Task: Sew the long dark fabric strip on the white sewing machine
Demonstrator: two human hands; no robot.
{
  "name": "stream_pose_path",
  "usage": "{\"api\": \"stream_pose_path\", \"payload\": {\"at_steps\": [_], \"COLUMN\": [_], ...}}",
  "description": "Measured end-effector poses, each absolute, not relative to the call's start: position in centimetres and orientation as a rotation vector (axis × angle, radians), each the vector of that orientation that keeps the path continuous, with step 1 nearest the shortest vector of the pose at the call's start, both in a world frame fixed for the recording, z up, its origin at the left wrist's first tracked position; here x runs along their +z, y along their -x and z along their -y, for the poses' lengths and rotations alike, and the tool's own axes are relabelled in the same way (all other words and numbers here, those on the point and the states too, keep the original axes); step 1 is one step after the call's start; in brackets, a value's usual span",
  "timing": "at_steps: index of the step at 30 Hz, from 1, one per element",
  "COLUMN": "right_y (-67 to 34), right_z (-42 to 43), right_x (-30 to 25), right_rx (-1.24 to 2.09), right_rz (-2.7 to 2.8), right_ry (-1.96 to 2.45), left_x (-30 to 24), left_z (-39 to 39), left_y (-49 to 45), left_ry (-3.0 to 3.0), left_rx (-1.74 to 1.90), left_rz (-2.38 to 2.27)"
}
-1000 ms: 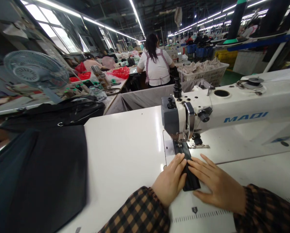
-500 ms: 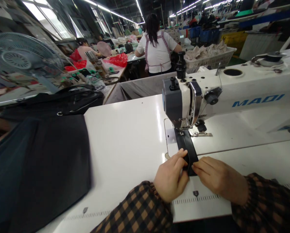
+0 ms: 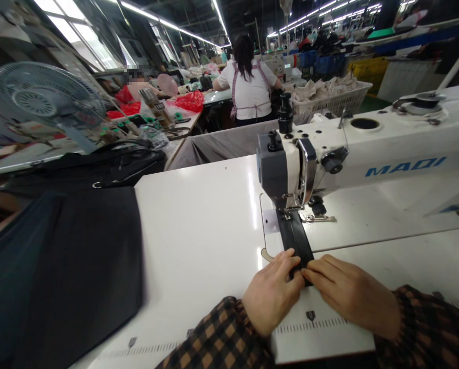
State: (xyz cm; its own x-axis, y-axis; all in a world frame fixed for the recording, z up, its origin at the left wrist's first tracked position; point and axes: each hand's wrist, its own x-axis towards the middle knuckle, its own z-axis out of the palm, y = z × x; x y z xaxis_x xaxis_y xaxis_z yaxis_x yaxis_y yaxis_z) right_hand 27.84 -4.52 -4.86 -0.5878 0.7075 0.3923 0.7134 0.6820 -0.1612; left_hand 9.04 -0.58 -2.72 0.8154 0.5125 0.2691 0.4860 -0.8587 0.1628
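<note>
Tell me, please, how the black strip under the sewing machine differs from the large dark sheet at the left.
The black strip is narrow, while the large dark sheet is broad.
The strip runs beneath the head of the sewing machine; the sheet lies well off to its left.
The left hand and right hand have fingers on the strip, while neither touches the sheet.
Both look dark.

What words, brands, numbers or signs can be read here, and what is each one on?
"MAQI", third letter stylised: blue lettering on the sewing machine.
"0": dark marker on the tabletop ruler scale.
"20", seemingly: same scale, beside the left sleeve.
Too blurred: the leftmost marker and rightmost marker.
</note>
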Motion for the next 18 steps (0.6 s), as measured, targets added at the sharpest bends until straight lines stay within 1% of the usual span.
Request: {"api": "stream_pose_path", "payload": {"at_steps": [4,8,10,14,18], "right_y": [-27.5,-27.2,-27.1,-27.2,-27.8], "right_z": [4.6,4.8,4.9,5.0,4.4], "right_x": [-4.9,-5.2,-5.3,-5.2,-4.7], "right_rx": [0.026,0.031,0.038,0.1,0.304], "right_rz": [2.434,2.44,2.44,2.424,2.348], "right_ry": [1.154,1.167,1.164,1.152,1.091], "left_x": [-2.6,-2.8,-3.0,-3.2,-3.2], "left_z": [-0.2,-1.8,-2.5,-2.9,-2.7], "left_y": [-8.6,-9.2,-9.7,-10.2,-9.8], "left_ry": [-2.815,-2.612,-2.595,-2.651,-2.661], "left_rx": [0.478,0.517,0.522,0.478,0.436], "left_rz": [-0.752,-0.959,-1.043,-1.016,-0.984]}}
